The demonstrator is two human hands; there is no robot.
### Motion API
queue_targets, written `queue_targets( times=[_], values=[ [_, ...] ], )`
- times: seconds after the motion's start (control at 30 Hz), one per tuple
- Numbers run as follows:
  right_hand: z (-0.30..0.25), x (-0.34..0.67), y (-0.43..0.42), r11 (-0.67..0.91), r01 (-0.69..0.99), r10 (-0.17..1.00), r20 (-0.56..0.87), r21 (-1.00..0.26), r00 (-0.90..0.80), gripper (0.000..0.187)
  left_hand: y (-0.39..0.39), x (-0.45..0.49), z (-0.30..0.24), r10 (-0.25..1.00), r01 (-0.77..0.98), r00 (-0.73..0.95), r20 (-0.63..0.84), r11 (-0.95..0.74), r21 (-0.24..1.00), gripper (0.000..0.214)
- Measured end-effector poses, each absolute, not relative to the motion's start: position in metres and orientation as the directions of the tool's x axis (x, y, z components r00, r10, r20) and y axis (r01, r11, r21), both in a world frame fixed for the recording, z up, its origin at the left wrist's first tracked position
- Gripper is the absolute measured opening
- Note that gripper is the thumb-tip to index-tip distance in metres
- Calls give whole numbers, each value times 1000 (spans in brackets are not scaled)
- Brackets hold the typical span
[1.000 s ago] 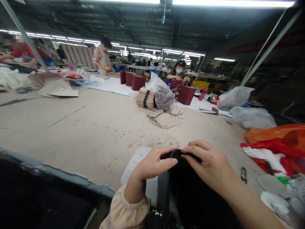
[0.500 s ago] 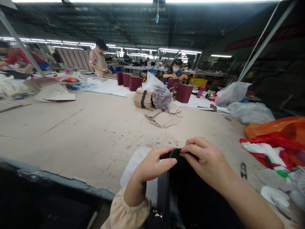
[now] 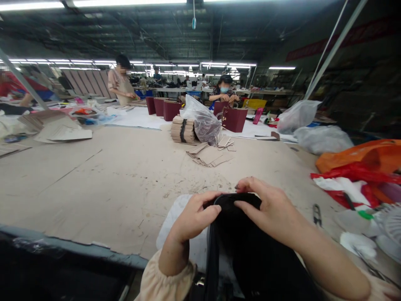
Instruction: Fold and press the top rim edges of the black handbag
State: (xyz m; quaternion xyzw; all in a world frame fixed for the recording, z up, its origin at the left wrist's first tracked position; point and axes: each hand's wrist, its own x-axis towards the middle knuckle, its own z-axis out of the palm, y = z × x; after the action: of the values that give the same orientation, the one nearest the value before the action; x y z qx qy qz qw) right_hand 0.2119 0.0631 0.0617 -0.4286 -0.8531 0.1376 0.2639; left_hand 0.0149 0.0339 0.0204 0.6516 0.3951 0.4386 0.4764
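A black bag (image 3: pixel 266 259) with a dark lining stands in front of me, its opening towards me and its metal fitting (image 3: pixel 199 281) at the lower left. My left hand (image 3: pixel 194 215) is closed on the far left corner of its rim, thumb inside and fingers outside. Over the far edge of the same rim reaches my right hand (image 3: pixel 266 200). Its thumb rests against the lining, while the index finger is lifted above the edge, apart from the thumb. The right hand's other fingers are mostly hidden. White padded material (image 3: pixel 171 221) lies beneath the bag.
Ahead lie loose board pieces (image 3: pixel 208 154), a strapped board bundle (image 3: pixel 182 130) and a plastic bag (image 3: pixel 205 119). Maroon bags (image 3: pixel 234 120) stand farther off, near two co-workers. Thread snips (image 3: pixel 317 215), red and orange bags (image 3: pixel 360 163) and a small fan (image 3: pixel 390 221) are to the right.
My right hand's pinch at the rim has loosened, with index finger and thumb now spread apart. The left hand keeps its grip on the bag's corner. The view has shifted slightly.
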Motion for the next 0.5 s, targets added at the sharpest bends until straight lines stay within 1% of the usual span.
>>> queue_targets(
  times=[0.07,0.17,0.2,0.27,0.33,0.4,0.5],
  values=[
    [63,214,62,560,644,826,291,-521,-483,39,34,15,21,945,101,277,172,-207,973,39],
    [60,222,59,480,599,862,220,-640,-456,45,33,16,22,960,104,240,142,-171,980,38],
    [57,226,57,438,556,877,202,-707,-435,47,33,17,22,967,89,217,135,-157,984,38],
    [47,235,52,338,405,910,185,-850,-371,52,33,19,21,981,25,152,119,-124,992,36],
    [35,243,46,260,236,930,177,-937,-323,56,32,20,20,992,-35,80,99,-96,995,34],
    [26,246,40,231,156,927,169,-960,-334,59,30,19,19,996,-25,31,83,-83,996,28],
    [22,241,33,257,181,905,171,-949,-389,63,27,15,25,995,68,10,95,-95,993,18]
  ],
)
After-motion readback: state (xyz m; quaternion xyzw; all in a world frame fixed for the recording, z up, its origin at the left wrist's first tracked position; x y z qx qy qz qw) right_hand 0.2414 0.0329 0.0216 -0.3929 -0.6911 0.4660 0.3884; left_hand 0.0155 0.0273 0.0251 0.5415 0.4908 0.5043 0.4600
